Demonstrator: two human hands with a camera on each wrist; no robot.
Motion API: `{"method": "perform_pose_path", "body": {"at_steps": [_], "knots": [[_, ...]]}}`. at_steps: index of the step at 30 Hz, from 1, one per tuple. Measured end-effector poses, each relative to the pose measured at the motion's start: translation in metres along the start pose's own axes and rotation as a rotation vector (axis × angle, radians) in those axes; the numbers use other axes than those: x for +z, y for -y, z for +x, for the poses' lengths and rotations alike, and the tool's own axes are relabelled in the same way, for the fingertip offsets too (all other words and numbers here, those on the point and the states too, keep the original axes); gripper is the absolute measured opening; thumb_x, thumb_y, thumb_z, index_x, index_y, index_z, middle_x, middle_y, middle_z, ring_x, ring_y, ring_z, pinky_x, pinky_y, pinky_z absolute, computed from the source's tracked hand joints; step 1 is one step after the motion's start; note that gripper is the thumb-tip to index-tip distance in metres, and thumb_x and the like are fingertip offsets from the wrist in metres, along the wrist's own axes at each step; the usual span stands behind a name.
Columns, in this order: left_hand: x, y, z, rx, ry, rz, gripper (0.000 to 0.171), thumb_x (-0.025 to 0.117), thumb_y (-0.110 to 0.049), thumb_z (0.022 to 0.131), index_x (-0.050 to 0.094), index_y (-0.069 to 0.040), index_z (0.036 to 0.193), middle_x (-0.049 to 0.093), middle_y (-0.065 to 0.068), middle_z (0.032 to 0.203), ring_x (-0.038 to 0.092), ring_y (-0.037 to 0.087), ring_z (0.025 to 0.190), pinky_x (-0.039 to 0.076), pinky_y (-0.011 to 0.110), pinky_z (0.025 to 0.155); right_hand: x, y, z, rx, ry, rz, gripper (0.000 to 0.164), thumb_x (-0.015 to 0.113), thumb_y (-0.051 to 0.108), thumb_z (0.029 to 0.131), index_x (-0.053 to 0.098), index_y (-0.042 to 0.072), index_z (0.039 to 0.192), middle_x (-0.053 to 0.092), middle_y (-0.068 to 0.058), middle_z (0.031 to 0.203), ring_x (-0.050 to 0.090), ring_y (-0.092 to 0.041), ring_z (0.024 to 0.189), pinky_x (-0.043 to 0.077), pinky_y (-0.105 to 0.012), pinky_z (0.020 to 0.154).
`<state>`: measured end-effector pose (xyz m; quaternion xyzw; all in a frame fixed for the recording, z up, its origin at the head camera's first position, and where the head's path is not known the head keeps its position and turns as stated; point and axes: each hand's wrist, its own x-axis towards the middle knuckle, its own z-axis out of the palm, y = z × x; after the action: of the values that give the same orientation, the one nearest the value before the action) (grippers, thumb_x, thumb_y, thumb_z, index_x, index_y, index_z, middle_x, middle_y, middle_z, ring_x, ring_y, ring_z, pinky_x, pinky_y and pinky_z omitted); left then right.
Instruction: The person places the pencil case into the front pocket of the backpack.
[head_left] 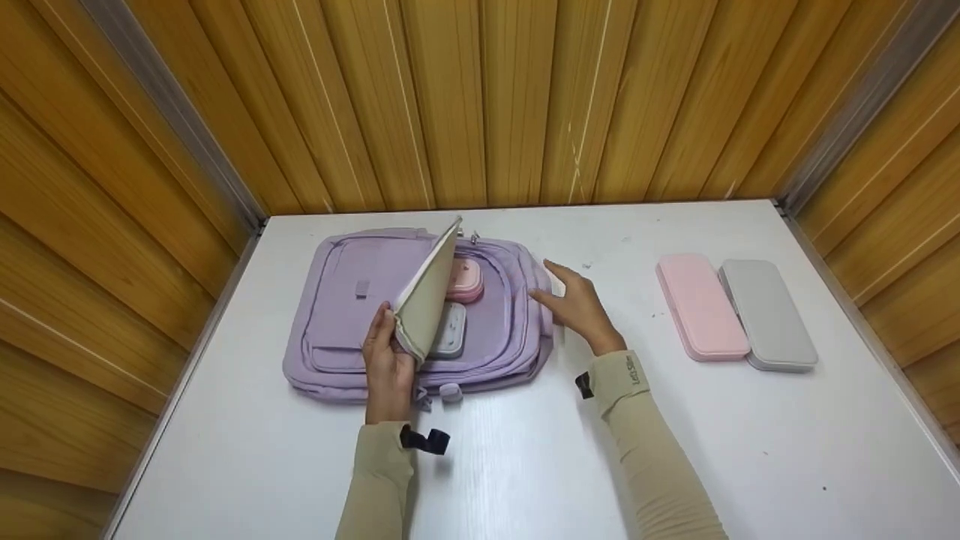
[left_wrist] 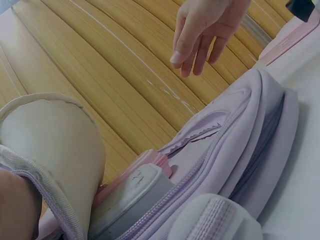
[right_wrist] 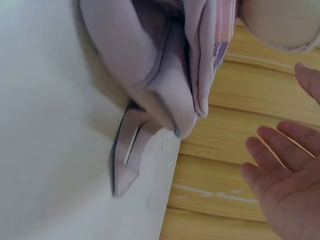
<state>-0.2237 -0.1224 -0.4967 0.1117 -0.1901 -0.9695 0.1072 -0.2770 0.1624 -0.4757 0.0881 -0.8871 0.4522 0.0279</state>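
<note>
A lilac backpack (head_left: pixel 345 307) lies flat on the white table, its front compartment unzipped. My left hand (head_left: pixel 388 367) grips the edge of the raised flap (head_left: pixel 431 300), whose cream lining faces right. Inside the compartment sit a small pink case (head_left: pixel 466 279) and a pale grey case (head_left: pixel 450 330); the flap partly covers both. In the left wrist view the grey case (left_wrist: pixel 132 195) lies in front of the pink one. My right hand (head_left: pixel 581 304) hovers at the backpack's right end, fingers spread and relaxed, with nothing in them. A lilac strap (right_wrist: pixel 130 155) trails from that end in the right wrist view.
Toward the right of the table a flat pink case (head_left: pixel 703 307) and a flat grey case (head_left: pixel 769 315) lie side by side. A small round lilac charm (head_left: pixel 451 392) hangs at the backpack's near edge. Wood-look panels (head_left: pixel 517 105) wall the table's back and sides.
</note>
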Motion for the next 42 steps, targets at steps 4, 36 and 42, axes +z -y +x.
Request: {"method": "perform_pose_path", "body": {"at_steps": [4, 36, 42], "knots": [[0.0, 0.001, 0.0, 0.002, -0.012, -0.004, 0.018, 0.057, 0.0, 0.092, 0.073, -0.007, 0.088, 0.068, 0.004, 0.091, 0.065, 0.01, 0.088, 0.053, 0.019, 0.081, -0.013, -0.01, -0.006, 0.045, -0.057, -0.014, 0.068, 0.069, 0.029, 0.09, 0.039, -0.001, 0.144, 0.038, -0.021, 0.15, 0.032, -0.036, 0.141, 0.025, -0.044, 0.118], [-0.002, 0.002, 0.001, -0.023, -0.012, -0.007, 0.009, 0.064, -0.002, 0.088, 0.071, -0.007, 0.09, 0.069, 0.004, 0.093, 0.065, 0.012, 0.089, 0.053, 0.023, 0.082, -0.094, -0.1, -0.085, 0.405, -0.502, -0.015, 0.088, 0.072, 0.031, 0.087, 0.02, 0.001, 0.151, 0.019, -0.018, 0.158, 0.015, -0.036, 0.147, 0.013, -0.043, 0.121], [-0.003, 0.001, 0.002, -0.007, -0.017, 0.003, 0.008, 0.065, -0.003, 0.087, 0.072, -0.007, 0.088, 0.07, 0.004, 0.091, 0.066, 0.012, 0.087, 0.053, 0.022, 0.081, -0.102, -0.113, -0.096, 0.483, -0.496, -0.011, 0.091, 0.072, 0.03, 0.087, 0.015, 0.003, 0.153, 0.013, -0.019, 0.16, 0.012, -0.037, 0.147, 0.013, -0.046, 0.121]]}}
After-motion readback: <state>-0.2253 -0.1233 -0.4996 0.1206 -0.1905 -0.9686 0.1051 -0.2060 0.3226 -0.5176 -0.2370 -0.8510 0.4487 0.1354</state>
